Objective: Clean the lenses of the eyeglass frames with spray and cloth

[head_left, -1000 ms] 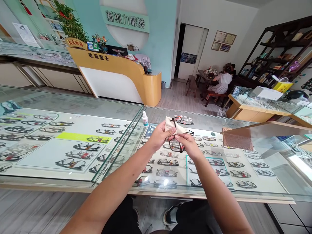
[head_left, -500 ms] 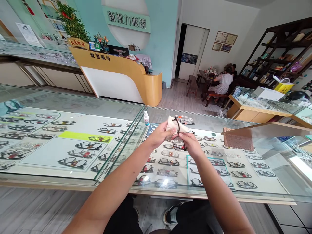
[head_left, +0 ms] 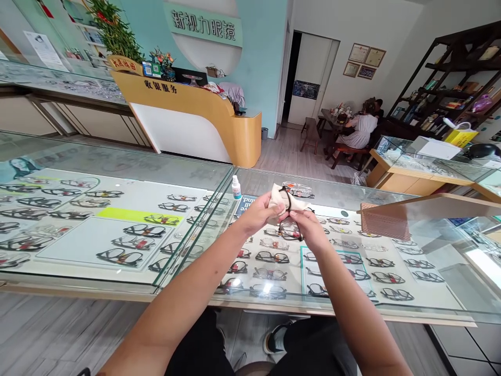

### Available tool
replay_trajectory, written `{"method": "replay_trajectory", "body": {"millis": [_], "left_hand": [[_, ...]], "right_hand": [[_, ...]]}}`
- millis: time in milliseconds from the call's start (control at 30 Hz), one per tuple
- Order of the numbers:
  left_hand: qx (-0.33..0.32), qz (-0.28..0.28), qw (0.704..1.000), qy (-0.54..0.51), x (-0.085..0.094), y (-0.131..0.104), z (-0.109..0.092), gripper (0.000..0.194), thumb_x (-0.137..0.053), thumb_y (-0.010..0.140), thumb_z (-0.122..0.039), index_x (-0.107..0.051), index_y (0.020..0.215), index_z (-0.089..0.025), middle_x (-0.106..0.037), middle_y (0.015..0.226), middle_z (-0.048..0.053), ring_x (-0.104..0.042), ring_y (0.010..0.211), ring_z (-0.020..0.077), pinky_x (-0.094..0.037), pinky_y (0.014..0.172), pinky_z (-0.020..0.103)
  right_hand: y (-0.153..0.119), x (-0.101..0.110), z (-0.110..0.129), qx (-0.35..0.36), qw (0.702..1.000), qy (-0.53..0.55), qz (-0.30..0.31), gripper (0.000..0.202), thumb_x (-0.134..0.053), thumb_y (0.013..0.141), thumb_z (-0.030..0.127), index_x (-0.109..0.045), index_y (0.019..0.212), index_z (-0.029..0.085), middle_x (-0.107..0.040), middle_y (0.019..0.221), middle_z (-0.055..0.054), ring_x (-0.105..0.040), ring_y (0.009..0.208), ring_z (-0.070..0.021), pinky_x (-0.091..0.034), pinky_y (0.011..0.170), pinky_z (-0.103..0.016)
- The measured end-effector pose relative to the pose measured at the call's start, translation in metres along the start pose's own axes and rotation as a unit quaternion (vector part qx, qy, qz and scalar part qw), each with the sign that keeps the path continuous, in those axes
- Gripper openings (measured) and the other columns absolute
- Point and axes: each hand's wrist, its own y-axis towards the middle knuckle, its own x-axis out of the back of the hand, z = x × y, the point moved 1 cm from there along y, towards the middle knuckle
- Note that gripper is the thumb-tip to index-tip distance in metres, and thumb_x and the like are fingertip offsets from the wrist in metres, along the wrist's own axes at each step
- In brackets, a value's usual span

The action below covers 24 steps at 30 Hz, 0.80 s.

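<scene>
Over the glass table (head_left: 117,172), the left hand (head_left: 261,211) pinches a pale cloth (head_left: 278,195) onto dark-framed glasses (head_left: 290,228), which the right hand (head_left: 309,230) grips. In the past second both hands have lifted slightly, the frame turning within the cloth, a sign the wiping continues.

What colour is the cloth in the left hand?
Cream cloth, best in the head view.

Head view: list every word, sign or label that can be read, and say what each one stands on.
"新视力眼镜": green sign on the wall.
"收银服务": front of the orange counter.
Dark card behind the left hand: upside-down print, unreadable.
Small bottle label: too small.
Framed certificates: too small.
Glasses in the right hand: no readable text.
</scene>
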Motion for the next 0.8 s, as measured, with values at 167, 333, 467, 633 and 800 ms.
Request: {"method": "replay_trajectory", "body": {"millis": [167,333,467,633,800], "left_hand": [[-0.045,-0.08,0.996,0.021,-0.008,0.002,0.006,0.06,-0.086,0.083,-0.071,-0.058,0.083,-0.019,-0.056,0.054,-0.005,-0.045,0.04,0.0069,-0.034,0.044,0.021],[-0.017,-0.023,0.999,0.02,-0.001,0.002,-0.001,0.061,-0.079,0.088,-0.075,-0.063,0.082,-0.016,-0.064,0.057,0.002,-0.055,0.047,0.0111,-0.042,0.05,0.023],[-0.007,0.016,1.0,0.024,0.001,-0.001,-0.004,0.054,-0.095,0.08,-0.057,-0.065,0.099,-0.016,-0.07,0.069,0.002,-0.06,0.056,0.0119,-0.044,0.054,0.023],[-0.045,-0.069,0.996,0.033,-0.007,0.0,0.003,0.058,-0.085,0.085,-0.07,-0.057,0.084,-0.019,-0.055,0.051,-0.005,-0.045,0.039,0.0081,-0.032,0.043,0.021],[-0.014,-0.01,1.0,0.023,-0.002,0.001,-0.003,0.059,-0.08,0.089,-0.073,-0.065,0.084,-0.016,-0.066,0.059,0.003,-0.06,0.051,0.0139,-0.044,0.051,0.024]], "right_hand": [[0.0,-0.01,0.001,0.025,0.998,-0.055,0.013,0.044,-0.075,0.092,0.065,-0.088,0.092,0.023,-0.08,0.094,-0.006,-0.067,0.097,-0.0256,-0.052,0.102,-0.04],[-0.002,-0.001,0.004,-0.001,1.0,-0.019,0.003,0.042,-0.075,0.093,0.062,-0.087,0.091,0.022,-0.079,0.092,-0.006,-0.069,0.09,-0.0252,-0.053,0.097,-0.04],[-0.002,0.002,0.005,-0.014,1.0,0.007,0.004,0.042,-0.076,0.092,0.061,-0.087,0.091,0.021,-0.081,0.093,-0.008,-0.07,0.09,-0.0269,-0.055,0.096,-0.041],[-0.002,-0.007,0.003,0.029,0.997,-0.053,0.039,0.044,-0.074,0.095,0.063,-0.087,0.092,0.021,-0.081,0.099,-0.007,-0.069,0.1,-0.0257,-0.052,0.104,-0.04],[-0.002,0.003,0.002,-0.004,0.999,-0.032,0.011,0.043,-0.071,0.097,0.061,-0.088,0.093,0.021,-0.079,0.09,-0.006,-0.069,0.089,-0.0252,-0.054,0.093,-0.038]]}}
